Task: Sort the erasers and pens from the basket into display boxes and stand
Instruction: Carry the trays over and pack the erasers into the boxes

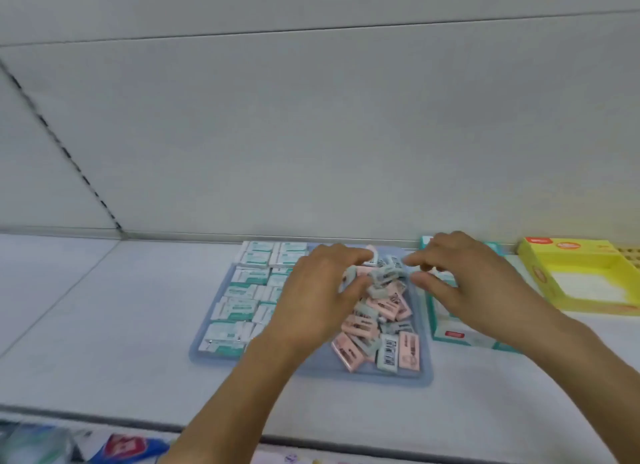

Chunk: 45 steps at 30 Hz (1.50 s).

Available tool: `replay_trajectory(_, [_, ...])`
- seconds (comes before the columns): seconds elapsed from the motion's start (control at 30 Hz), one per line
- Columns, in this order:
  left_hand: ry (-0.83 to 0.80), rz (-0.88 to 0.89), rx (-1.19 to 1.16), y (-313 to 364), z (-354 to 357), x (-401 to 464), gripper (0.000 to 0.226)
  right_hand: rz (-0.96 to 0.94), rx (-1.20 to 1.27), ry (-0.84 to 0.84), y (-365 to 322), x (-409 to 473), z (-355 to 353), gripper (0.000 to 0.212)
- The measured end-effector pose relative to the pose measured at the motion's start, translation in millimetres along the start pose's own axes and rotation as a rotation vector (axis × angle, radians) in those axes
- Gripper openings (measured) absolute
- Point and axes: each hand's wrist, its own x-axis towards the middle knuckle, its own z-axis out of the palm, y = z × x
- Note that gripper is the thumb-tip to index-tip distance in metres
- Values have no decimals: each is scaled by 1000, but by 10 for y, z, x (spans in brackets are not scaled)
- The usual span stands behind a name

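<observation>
Both hands work above the blue basket (242, 363), which rests on the white shelf (104, 307). The left hand (318, 290) and the right hand (460, 273) have curled fingers closing from either side on a small clump of grey and pink erasers (379, 278) at the top of the loose pile; judged from the posture, this is a two-handed gather to lift several pieces at once. How many pieces the clump holds cannot be told, because of blur.

Basket contents fall into two groups. White-and-teal packs (242, 290) lie in ordered rows on the left, at least a dozen. Pink and grey erasers (377, 339) lie heaped on the right, roughly twenty visible.

Two display boxes stand right of the basket: a teal box (460, 339) just beside it, partly hidden by the right forearm, and a yellow box (588, 280) farther right, open. Likely destination: one of these. No pens are visible.
</observation>
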Motion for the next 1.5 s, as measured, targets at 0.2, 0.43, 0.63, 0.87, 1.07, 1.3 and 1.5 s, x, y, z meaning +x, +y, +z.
replay_trajectory(0.2, [-34,-281,113,-873,-773,-709,24,-188,207,-263,-911,353,452,31])
replay_trajectory(0.43, [-183,-241,184,-1092,-885,-899,39,-173,129,-452,-1252,374,680,35])
replay_trajectory(0.63, [-324,-229,288,-1046,-958,-733,41,-233,-51,-404,-1261,479,679,17])
replay_trajectory(0.87, [-295,179,790,-999,-896,-675,16,84,562,-336,-1020,406,556,13])
replay_trajectory(1.07, [135,-216,-33,-704,-546,-492,29,377,891,-275,-701,243,203,9])
replay_trajectory(1.3, [-85,-319,-791,156,3,-141,31,555,751,146,146,-193,-205,7])
replay_trajectory(1.5, [-276,-428,-876,431,355,-69,31,545,475,-150,402,-412,-143,17])
